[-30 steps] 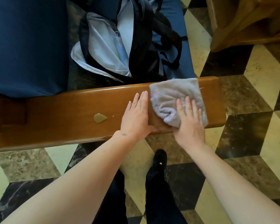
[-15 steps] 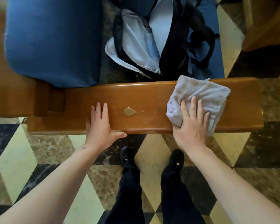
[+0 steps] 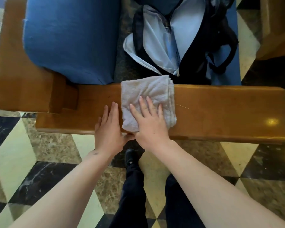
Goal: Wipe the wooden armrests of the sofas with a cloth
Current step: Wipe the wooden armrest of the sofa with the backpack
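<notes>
A glossy wooden armrest (image 3: 220,112) runs left to right across the middle of the view. A folded pale grey cloth (image 3: 145,91) lies on it, left of centre. My right hand (image 3: 150,124) presses flat on the cloth, fingers spread over its near half. My left hand (image 3: 108,127) rests flat on the bare wood right beside the cloth's left edge, fingers together, holding nothing. The two hands touch at the thumbs near the armrest's front edge.
Beyond the armrest are a blue sofa cushion (image 3: 69,38) and an open dark backpack (image 3: 179,38) with a light lining on the seat. Another wooden piece of furniture (image 3: 276,27) stands at the top right. My legs and a black shoe (image 3: 130,160) stand on the chequered marble floor (image 3: 44,162).
My right hand has slid the cloth leftwards along the armrest, over the spot where a small droplet lay. The cloth now sits right beside my left hand.
</notes>
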Demonstrator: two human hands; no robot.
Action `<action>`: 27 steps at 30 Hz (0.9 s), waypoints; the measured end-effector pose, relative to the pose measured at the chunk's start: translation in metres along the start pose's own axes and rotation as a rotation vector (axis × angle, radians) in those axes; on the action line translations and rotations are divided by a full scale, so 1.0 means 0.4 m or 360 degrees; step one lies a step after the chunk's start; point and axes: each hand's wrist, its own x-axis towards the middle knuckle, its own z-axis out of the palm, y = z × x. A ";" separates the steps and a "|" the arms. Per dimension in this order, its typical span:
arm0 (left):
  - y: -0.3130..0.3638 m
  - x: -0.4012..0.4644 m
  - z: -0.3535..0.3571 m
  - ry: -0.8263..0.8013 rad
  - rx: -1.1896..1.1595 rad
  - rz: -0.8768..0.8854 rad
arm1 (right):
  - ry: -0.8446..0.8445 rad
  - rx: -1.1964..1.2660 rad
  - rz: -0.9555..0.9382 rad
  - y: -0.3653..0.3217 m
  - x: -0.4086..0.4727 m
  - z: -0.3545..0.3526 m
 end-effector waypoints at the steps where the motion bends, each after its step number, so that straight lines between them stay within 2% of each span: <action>1: 0.001 -0.002 0.002 0.0006 -0.0044 -0.0002 | -0.0001 -0.0022 -0.0075 0.002 0.000 0.006; 8: -0.008 -0.007 0.008 0.0027 -0.0322 -0.0023 | -0.0100 -0.0218 -0.0701 0.173 -0.074 -0.004; 12: 0.007 -0.006 0.001 0.0010 -0.0202 -0.0028 | -0.0115 -0.0196 -0.0706 0.274 -0.122 -0.034; 17: 0.090 -0.012 0.006 -0.0045 0.0075 0.0049 | 0.0151 -0.0064 -0.0312 0.384 -0.213 -0.032; 22: 0.197 -0.004 0.037 -0.0144 0.0116 0.0009 | 0.0242 0.0050 0.0191 0.467 -0.287 -0.032; 27: 0.204 -0.003 0.051 -0.0116 0.0107 -0.0024 | 0.0419 0.0069 0.0873 0.621 -0.369 -0.054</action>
